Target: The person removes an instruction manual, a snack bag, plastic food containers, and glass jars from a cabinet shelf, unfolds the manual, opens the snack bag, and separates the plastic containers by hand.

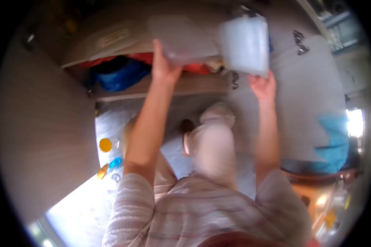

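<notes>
Two blurred flat items are at the cabinet shelf. My left hand (165, 68) is at the lower left edge of a clear, see-through container or sheet (181, 39), its thumb side raised and its other fingers hidden beneath. My right hand (263, 85) grips the bottom edge of a whitish translucent box-like container (246, 45), held upright to the right of the clear one. Below the shelf (132, 47), blue cloth or plastic (121, 76) and red material (198, 68) lie in a lower compartment.
An open cabinet door (284, 94) with metal hinges (300, 42) stands at the right, another panel (45, 111) at the left. A yellow-lidded jar (105, 145) and small items are on the floor. Light blue cloth (333, 142) hangs at the right.
</notes>
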`<state>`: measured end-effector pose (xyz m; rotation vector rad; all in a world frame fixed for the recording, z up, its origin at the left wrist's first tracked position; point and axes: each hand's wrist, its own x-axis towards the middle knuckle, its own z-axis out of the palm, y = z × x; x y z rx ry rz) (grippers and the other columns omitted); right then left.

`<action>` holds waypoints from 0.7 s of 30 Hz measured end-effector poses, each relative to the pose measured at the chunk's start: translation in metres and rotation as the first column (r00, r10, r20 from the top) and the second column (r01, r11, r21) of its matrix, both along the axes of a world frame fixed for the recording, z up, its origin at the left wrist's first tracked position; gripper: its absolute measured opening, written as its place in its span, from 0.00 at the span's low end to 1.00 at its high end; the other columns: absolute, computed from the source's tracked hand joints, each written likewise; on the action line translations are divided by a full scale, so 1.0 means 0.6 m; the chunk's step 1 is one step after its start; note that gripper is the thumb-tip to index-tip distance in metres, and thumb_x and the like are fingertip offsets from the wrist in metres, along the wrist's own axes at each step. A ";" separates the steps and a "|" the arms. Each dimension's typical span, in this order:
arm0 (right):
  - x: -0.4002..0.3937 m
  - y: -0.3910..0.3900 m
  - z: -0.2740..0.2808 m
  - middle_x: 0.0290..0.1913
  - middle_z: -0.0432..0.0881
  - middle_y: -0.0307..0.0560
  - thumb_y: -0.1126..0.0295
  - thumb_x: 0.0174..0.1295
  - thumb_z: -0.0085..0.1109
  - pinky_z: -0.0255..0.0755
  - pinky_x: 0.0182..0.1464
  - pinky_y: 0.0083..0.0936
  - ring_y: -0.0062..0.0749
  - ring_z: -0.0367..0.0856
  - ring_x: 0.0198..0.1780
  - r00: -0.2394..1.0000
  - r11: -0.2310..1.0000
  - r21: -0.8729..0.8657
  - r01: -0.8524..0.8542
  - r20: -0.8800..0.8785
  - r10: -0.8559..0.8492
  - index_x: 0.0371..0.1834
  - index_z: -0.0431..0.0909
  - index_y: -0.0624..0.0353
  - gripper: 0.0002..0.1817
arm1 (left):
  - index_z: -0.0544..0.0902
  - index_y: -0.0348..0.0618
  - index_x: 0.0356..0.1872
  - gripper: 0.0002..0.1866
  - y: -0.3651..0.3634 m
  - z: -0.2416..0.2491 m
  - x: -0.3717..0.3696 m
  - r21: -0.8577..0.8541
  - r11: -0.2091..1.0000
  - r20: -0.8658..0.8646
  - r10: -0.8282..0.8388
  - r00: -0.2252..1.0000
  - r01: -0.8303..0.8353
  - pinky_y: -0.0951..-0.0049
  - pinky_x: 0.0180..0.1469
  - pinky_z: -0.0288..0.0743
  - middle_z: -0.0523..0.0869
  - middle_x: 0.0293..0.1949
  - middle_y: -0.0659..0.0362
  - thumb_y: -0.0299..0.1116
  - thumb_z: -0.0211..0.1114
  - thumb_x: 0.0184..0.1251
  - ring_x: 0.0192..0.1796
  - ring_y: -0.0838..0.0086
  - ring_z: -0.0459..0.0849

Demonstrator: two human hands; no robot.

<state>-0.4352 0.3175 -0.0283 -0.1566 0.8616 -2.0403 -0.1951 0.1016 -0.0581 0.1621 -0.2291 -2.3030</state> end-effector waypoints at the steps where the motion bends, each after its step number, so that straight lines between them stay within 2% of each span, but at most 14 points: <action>1: 0.002 0.008 -0.003 0.42 0.77 0.42 0.62 0.57 0.54 0.72 0.33 0.27 0.34 0.74 0.40 1.000 1.000 -0.015 -0.022 -0.011 0.022 0.45 0.72 0.53 0.14 | 0.63 0.47 0.61 0.32 0.004 0.003 -0.006 -0.005 1.000 -0.023 0.024 0.999 -0.024 0.59 0.61 0.61 0.67 0.60 0.56 0.57 0.50 0.62 0.61 0.62 0.64; 2: 0.002 0.018 -0.003 0.44 0.77 0.41 0.62 0.58 0.53 0.71 0.33 0.28 0.34 0.74 0.41 0.999 0.999 -0.030 -0.038 -0.033 0.037 0.45 0.73 0.52 0.13 | 0.63 0.47 0.61 0.32 0.002 0.005 -0.011 -0.010 0.999 -0.057 0.040 0.998 -0.041 0.59 0.62 0.60 0.67 0.60 0.55 0.56 0.53 0.62 0.62 0.62 0.63; 5: 0.027 0.040 -0.001 0.46 0.77 0.39 0.62 0.59 0.51 0.72 0.33 0.29 0.34 0.75 0.43 0.997 0.998 -0.010 -0.067 -0.023 0.067 0.44 0.73 0.50 0.12 | 0.66 0.45 0.59 0.30 -0.016 -0.013 -0.021 -0.099 0.978 0.139 0.199 0.970 -0.186 0.63 0.56 0.66 0.71 0.55 0.54 0.49 0.60 0.60 0.57 0.64 0.69; 8: 0.055 0.052 -0.001 0.47 0.77 0.39 0.62 0.59 0.50 0.72 0.33 0.29 0.34 0.74 0.46 0.997 0.997 -0.002 -0.071 -0.025 0.071 0.44 0.73 0.49 0.12 | 0.70 0.40 0.51 0.26 -0.024 -0.017 -0.018 -0.134 0.975 0.560 0.223 0.798 -0.179 0.62 0.40 0.76 0.79 0.38 0.56 0.49 0.62 0.58 0.39 0.69 0.80; 11: 0.079 0.060 -0.008 0.49 0.76 0.38 0.62 0.59 0.51 0.72 0.34 0.30 0.35 0.74 0.48 0.996 0.997 0.014 -0.079 -0.042 0.080 0.44 0.73 0.49 0.12 | 0.73 0.40 0.43 0.20 -0.017 -0.001 -0.009 -0.206 0.964 0.704 0.264 0.659 -0.166 0.72 0.23 0.72 0.77 0.28 0.59 0.44 0.62 0.58 0.24 0.75 0.77; 12: 0.083 0.063 -0.008 0.49 0.76 0.38 0.62 0.58 0.51 0.72 0.34 0.31 0.35 0.74 0.49 0.991 0.992 -0.005 -0.128 -0.028 0.127 0.44 0.73 0.49 0.12 | 0.73 0.40 0.40 0.15 -0.015 0.005 -0.006 -0.204 0.967 0.706 0.253 0.661 -0.152 0.79 0.17 0.66 0.74 0.24 0.62 0.40 0.61 0.58 0.19 0.79 0.72; 14: 0.094 0.068 -0.005 0.50 0.76 0.38 0.62 0.58 0.52 0.72 0.36 0.32 0.35 0.73 0.51 0.978 0.977 -0.044 -0.207 0.006 0.207 0.44 0.73 0.50 0.12 | 0.73 0.40 0.40 0.13 -0.024 -0.016 -0.014 -0.288 0.908 0.661 0.418 0.624 -0.304 0.81 0.16 0.63 0.74 0.23 0.62 0.35 0.61 0.57 0.17 0.80 0.70; 15: 0.097 0.071 -0.007 0.50 0.76 0.39 0.63 0.57 0.53 0.72 0.41 0.36 0.36 0.73 0.51 0.964 0.962 -0.074 -0.263 0.024 0.266 0.45 0.73 0.51 0.13 | 0.74 0.38 0.40 0.13 -0.035 -0.030 -0.011 -0.369 0.855 0.633 0.518 0.576 -0.363 0.81 0.17 0.63 0.75 0.25 0.61 0.32 0.61 0.56 0.19 0.79 0.71; 16: 0.105 0.076 -0.005 0.48 0.76 0.39 0.63 0.57 0.52 0.71 0.39 0.35 0.35 0.73 0.50 0.970 0.969 -0.042 -0.243 0.003 0.243 0.44 0.73 0.51 0.13 | 0.74 0.37 0.40 0.12 -0.041 -0.040 -0.009 -0.448 0.792 0.593 0.611 0.525 -0.415 0.80 0.19 0.63 0.77 0.28 0.60 0.29 0.62 0.55 0.21 0.79 0.71; 18: 0.132 0.073 0.004 0.46 0.77 0.39 0.63 0.58 0.50 0.71 0.36 0.32 0.33 0.74 0.47 0.977 0.978 0.011 -0.208 -0.040 0.208 0.44 0.73 0.52 0.12 | 0.74 0.37 0.39 0.11 -0.006 0.021 0.025 -0.394 0.828 0.521 0.559 0.645 -0.400 0.82 0.21 0.66 0.77 0.27 0.60 0.28 0.62 0.55 0.23 0.82 0.73; 19: 0.160 0.073 0.021 0.46 0.77 0.40 0.63 0.57 0.51 0.72 0.40 0.35 0.34 0.75 0.48 0.993 0.992 0.055 -0.111 -0.022 0.112 0.43 0.74 0.53 0.12 | 0.75 0.37 0.41 0.12 0.002 0.033 0.038 -0.398 0.856 0.498 0.503 0.706 -0.329 0.84 0.25 0.68 0.78 0.27 0.61 0.28 0.62 0.55 0.25 0.83 0.75; 21: 0.156 0.087 0.008 0.47 0.77 0.41 0.63 0.57 0.52 0.72 0.44 0.36 0.36 0.75 0.49 0.973 0.976 0.006 -0.218 -0.074 0.218 0.43 0.74 0.56 0.13 | 0.76 0.38 0.43 0.14 0.013 0.046 0.049 -0.453 0.873 0.409 0.383 0.828 -0.180 0.84 0.27 0.69 0.79 0.28 0.61 0.30 0.63 0.55 0.26 0.83 0.76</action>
